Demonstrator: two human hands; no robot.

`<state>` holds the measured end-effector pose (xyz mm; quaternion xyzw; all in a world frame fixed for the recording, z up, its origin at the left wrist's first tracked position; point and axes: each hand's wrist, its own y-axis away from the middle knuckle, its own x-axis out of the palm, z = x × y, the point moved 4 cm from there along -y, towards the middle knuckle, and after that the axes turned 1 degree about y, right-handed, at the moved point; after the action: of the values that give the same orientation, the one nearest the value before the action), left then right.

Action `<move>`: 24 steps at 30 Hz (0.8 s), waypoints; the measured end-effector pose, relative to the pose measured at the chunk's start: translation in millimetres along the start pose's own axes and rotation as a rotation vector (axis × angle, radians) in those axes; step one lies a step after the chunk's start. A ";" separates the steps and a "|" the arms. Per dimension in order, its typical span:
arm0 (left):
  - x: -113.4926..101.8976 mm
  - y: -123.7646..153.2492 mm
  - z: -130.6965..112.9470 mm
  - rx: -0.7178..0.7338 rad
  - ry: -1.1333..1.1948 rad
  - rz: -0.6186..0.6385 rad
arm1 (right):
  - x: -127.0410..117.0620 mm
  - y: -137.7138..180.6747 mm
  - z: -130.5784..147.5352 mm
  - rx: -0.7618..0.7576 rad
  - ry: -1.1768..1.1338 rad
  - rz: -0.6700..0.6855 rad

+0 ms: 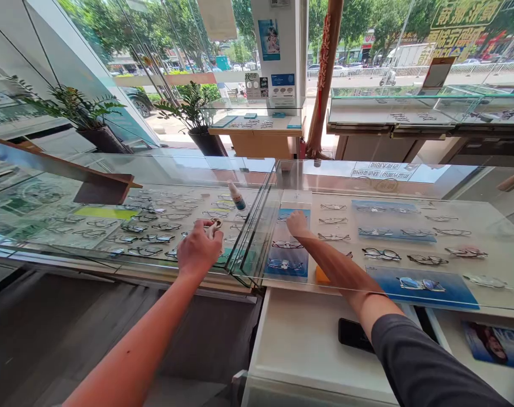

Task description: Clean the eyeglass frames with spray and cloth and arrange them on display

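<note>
My left hand (200, 247) is above the left glass counter, its fingers closed round a small pale-and-brown object (216, 224) whose kind I cannot make out. Just beyond it, a small white bottle with a dark label (236, 196) stands on the glass. My right hand (297, 224) is closed at the far end of a blue display card (301, 270), seemingly under the right counter's glass top. A pair of glasses (283, 217) shows beside its fingers; whether it grips them is hidden. Closer to me on that card lie dark-framed glasses (287, 245) and another pair (284, 264).
Rows of glasses (381, 254) lie inside the right glass case, and more (151, 252) in the left one. An open white drawer (299, 333) below my right arm holds a black phone (355, 334). A wooden-edged board (107, 189) stands on the left counter.
</note>
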<state>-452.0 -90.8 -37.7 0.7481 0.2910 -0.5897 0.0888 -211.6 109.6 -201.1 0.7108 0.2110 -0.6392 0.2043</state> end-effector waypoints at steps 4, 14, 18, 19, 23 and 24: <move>-0.6 0.2 -0.5 -0.005 0.005 0.007 | 0.9 3.1 1.0 0.009 -0.004 -0.017; -1.7 2.9 -2.9 -0.010 0.026 -0.003 | -6.0 28.5 15.8 -0.025 -0.030 -0.089; -2.4 3.1 -3.1 -0.004 0.030 -0.003 | -1.8 35.6 20.7 -0.033 -0.058 -0.094; -2.8 3.2 -3.3 -0.003 0.029 -0.003 | -0.4 36.4 21.4 -0.032 -0.064 -0.090; -3.7 3.4 -3.8 -0.009 0.028 0.009 | 3.1 37.0 22.5 -0.030 -0.074 -0.063; -3.7 3.4 -3.8 -0.009 0.030 0.011 | 3.1 37.1 22.4 -0.027 -0.072 -0.054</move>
<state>-447.5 -92.9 -33.9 0.7581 0.2910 -0.5765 0.0911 -208.9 66.5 -205.7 0.6785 0.2312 -0.6669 0.2038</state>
